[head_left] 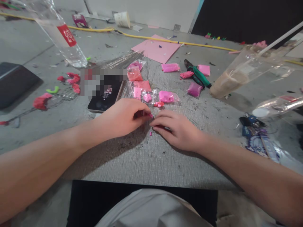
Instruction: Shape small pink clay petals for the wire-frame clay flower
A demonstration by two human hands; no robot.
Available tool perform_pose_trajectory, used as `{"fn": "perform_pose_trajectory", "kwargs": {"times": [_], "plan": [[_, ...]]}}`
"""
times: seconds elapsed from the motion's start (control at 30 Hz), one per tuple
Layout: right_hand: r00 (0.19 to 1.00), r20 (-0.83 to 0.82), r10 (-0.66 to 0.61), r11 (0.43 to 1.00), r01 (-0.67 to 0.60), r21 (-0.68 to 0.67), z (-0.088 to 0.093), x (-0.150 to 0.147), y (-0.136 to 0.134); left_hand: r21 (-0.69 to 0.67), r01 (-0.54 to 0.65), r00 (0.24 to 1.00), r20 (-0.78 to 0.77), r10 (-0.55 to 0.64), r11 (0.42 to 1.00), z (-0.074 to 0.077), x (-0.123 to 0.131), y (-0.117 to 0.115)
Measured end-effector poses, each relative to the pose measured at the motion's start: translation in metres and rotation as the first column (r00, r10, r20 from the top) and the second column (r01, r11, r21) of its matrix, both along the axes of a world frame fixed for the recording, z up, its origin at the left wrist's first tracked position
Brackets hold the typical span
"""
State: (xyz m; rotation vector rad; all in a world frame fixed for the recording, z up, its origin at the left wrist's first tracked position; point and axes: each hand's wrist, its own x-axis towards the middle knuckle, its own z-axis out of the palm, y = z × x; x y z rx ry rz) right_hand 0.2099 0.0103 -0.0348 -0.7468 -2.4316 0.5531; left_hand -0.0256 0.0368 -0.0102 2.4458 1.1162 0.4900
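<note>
My left hand [129, 116] is closed in a pinch, with a small bit of bright pink modelling clay [151, 116] at its fingertips. Facing it, my right hand [176, 129] rests low over the table with thumb and fingers drawn together; whatever lies between them is hidden. A tiny pink crumb [151, 133] lies just below the right fingertips. Beyond the hands are a clear bag with a pink flower-like piece [147, 97], a small red and pink lump [159, 104] and a bag of pink clay [167, 96].
A phone [106, 94] lies by my left wrist. Behind are more clay bags [170, 67], green-handled pliers [198, 75], pink paper [161, 49] and a yellow cable [146, 38]. A water bottle [63, 41] stands left; a drink cup [232, 78] and keychains [258, 135] are right.
</note>
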Motion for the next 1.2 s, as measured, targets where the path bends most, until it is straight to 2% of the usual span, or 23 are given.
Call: {"fn": "perform_pose_trajectory", "kwargs": {"times": [0.13,0.27,0.37,0.47,0.6,0.83,1.07,1.2], "plan": [[0.991,-0.055,-0.123,0.992,0.123,0.008,-0.001,0.003,0.000,-0.010,-0.006,1.000,0.017,0.006,1.000,0.004,0.001,-0.002],[0.973,-0.079,-0.217,0.975,0.220,0.031,-0.002,0.006,0.001,-0.094,-0.051,0.997,0.060,0.056,0.994,0.009,0.003,-0.005],[0.963,-0.121,-0.241,0.968,0.248,0.042,-0.002,0.006,0.002,-0.218,-0.063,0.986,0.134,0.094,0.974,0.010,0.005,-0.009],[0.952,-0.163,-0.260,0.962,0.269,0.035,0.000,0.003,0.000,-0.385,-0.032,0.965,0.227,0.128,0.922,0.009,0.008,-0.011],[0.954,-0.201,-0.223,0.970,0.237,0.050,0.003,0.000,-0.004,-0.520,0.000,0.947,0.274,0.167,0.854,0.006,0.011,-0.015],[0.958,-0.219,-0.185,0.969,0.215,0.120,0.000,-0.002,-0.008,-0.553,-0.060,0.935,0.260,0.240,0.831,0.009,0.014,-0.022],[0.952,-0.263,-0.157,0.960,0.210,0.187,-0.001,0.000,-0.008,-0.653,0.001,0.918,0.300,0.258,0.757,0.009,0.016,-0.022],[0.955,-0.277,-0.109,0.958,0.175,0.225,-0.001,-0.001,-0.009,-0.685,0.037,0.873,0.376,0.310,0.728,0.007,0.017,-0.020]]}}
